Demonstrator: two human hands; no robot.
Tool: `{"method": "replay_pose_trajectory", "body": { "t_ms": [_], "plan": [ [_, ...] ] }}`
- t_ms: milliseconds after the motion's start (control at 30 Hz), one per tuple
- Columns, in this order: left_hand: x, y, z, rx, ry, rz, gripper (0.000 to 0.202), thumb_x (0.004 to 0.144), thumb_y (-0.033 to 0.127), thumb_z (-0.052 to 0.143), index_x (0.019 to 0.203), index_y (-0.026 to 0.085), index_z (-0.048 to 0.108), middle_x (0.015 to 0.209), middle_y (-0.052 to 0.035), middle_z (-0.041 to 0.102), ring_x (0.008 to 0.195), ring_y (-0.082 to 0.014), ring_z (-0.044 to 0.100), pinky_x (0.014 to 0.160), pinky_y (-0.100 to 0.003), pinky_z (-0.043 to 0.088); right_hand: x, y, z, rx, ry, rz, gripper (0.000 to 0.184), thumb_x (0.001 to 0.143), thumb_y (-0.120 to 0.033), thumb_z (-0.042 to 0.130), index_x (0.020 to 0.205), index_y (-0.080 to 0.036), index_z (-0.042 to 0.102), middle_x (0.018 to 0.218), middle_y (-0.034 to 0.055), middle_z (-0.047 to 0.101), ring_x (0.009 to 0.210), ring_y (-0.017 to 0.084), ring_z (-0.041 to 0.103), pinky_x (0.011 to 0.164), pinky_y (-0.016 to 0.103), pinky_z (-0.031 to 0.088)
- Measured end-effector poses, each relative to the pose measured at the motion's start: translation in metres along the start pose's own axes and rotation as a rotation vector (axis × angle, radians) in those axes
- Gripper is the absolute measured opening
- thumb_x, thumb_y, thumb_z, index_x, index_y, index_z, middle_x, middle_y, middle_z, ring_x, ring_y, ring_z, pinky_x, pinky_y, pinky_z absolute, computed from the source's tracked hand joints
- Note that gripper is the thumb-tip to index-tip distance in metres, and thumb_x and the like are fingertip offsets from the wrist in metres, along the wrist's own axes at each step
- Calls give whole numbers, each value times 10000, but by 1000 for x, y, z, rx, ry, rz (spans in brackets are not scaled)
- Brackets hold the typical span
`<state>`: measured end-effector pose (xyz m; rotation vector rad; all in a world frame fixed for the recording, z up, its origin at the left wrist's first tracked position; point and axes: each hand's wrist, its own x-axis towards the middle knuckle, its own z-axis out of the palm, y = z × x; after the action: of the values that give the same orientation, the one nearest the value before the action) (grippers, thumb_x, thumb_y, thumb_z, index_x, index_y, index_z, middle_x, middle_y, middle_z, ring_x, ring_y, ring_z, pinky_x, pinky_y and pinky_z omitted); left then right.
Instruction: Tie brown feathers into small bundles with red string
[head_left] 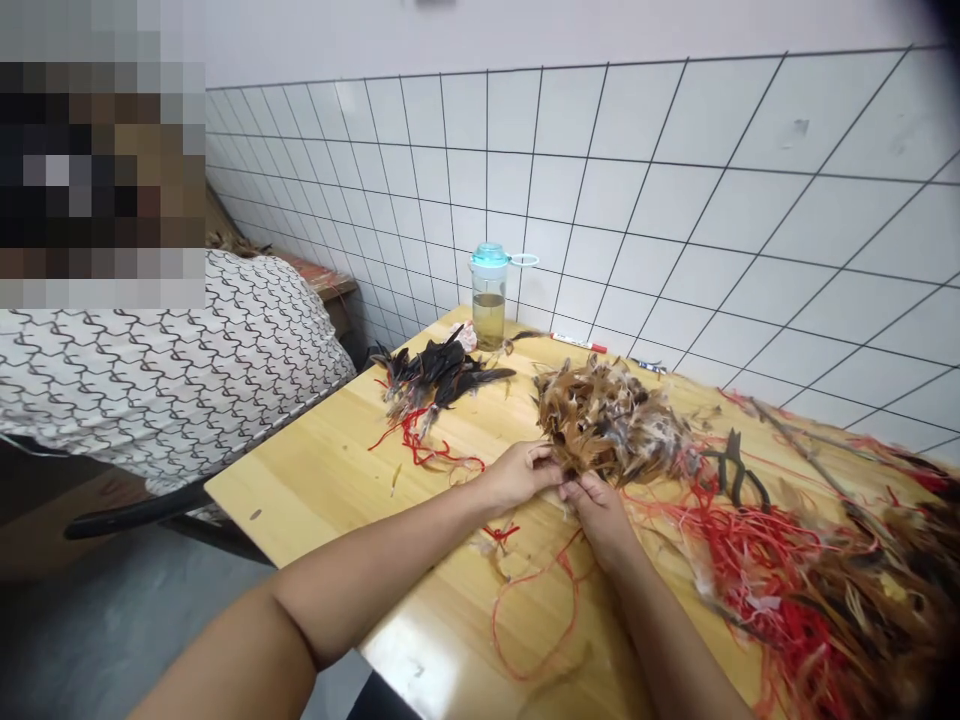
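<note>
My left hand (517, 472) and my right hand (600, 510) meet at the near edge of a pile of brown feathers (607, 420) on the wooden table (330, 470). Both hands have their fingers pinched together on feathers at the pile's edge. What exactly sits between the fingertips is partly hidden. A loose red thread (536, 590) curls on the table under my right wrist.
A bundle of black feathers (435, 375) with red thread lies at the far left. A clear bottle with a teal lid (489, 297) stands by the tiled wall. Black scissors (735, 465) and a tangle of red thread and feathers (810, 580) lie right. A person in a patterned top (165, 370) sits left.
</note>
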<state>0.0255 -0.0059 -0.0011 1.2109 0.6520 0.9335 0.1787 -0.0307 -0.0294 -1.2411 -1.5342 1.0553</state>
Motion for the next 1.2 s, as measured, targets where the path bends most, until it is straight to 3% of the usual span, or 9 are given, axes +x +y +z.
{"method": "replay_pose_trajectory", "body": {
  "t_ms": [100, 233, 300, 467, 533, 667, 767, 933, 1200],
  "plan": [
    [1, 6, -9, 37, -20, 12, 370, 696, 443, 738, 832, 129, 597, 707, -18, 627, 691, -134, 590, 741, -272, 454, 2, -1, 0, 63, -7, -19, 384, 814, -539, 524, 639, -200, 569, 620, -4, 448, 592, 137, 394, 561, 260, 337],
    [7, 15, -34, 373, 239, 50, 223, 774, 313, 657, 911, 140, 628, 890, -45, 655, 816, -133, 588, 780, -250, 443, 5, -1, 0, 115, -17, 3, 365, 847, -519, 489, 674, -204, 550, 618, -7, 438, 575, 133, 392, 546, 256, 336],
    [17, 24, -47, 622, 325, 83, 150, 819, 252, 576, 899, 143, 642, 878, -48, 654, 814, -140, 584, 766, -257, 448, 6, 1, 1, 65, -12, -57, 342, 856, -469, 479, 654, -202, 547, 645, 6, 467, 599, 140, 426, 569, 262, 360],
    [76, 51, -72, 1319, 305, 233, 212, 844, 165, 510, 957, 171, 689, 1008, -82, 624, 996, -191, 564, 929, -331, 433, 8, 8, 5, -115, -34, -222, 270, 848, -315, 448, 624, -201, 546, 714, 36, 536, 705, 167, 525, 668, 289, 410],
    [110, 54, -81, 1475, 362, 150, 280, 846, 153, 501, 1059, 179, 680, 1124, -104, 590, 1132, -222, 512, 1011, -358, 390, 9, 9, 7, -157, -34, -242, 261, 843, -278, 432, 612, -202, 526, 707, 35, 533, 710, 167, 536, 666, 285, 408],
    [166, 42, -93, 1490, 335, 32, 343, 788, 159, 596, 1123, 169, 669, 1186, -123, 595, 1108, -230, 550, 1017, -349, 396, 9, 9, 6, -182, -42, -249, 271, 861, -262, 405, 620, -202, 516, 701, 30, 526, 701, 162, 541, 663, 277, 408],
    [182, 25, -95, 1472, 320, -54, 262, 780, 151, 589, 1016, 156, 703, 1061, -117, 668, 993, -216, 604, 930, -324, 452, 8, 7, 6, -199, -52, -234, 274, 872, -261, 398, 623, -202, 497, 708, 28, 516, 707, 161, 538, 668, 277, 402],
    [168, 16, -93, 1436, 277, -100, 231, 791, 123, 531, 929, 163, 711, 987, -66, 711, 940, -173, 612, 880, -267, 455, 7, 1, 8, -267, -87, -185, 270, 867, -235, 409, 602, -201, 443, 710, 20, 495, 708, 160, 531, 660, 276, 376],
    [144, 43, -103, 1390, 179, -236, 180, 773, 294, 610, 789, 146, 711, 735, -28, 696, 679, -120, 585, 652, -201, 441, 5, -7, 10, -352, -104, -163, 271, 868, -220, 402, 598, -200, 423, 704, 17, 478, 709, 161, 516, 669, 285, 351]
  ]
}}
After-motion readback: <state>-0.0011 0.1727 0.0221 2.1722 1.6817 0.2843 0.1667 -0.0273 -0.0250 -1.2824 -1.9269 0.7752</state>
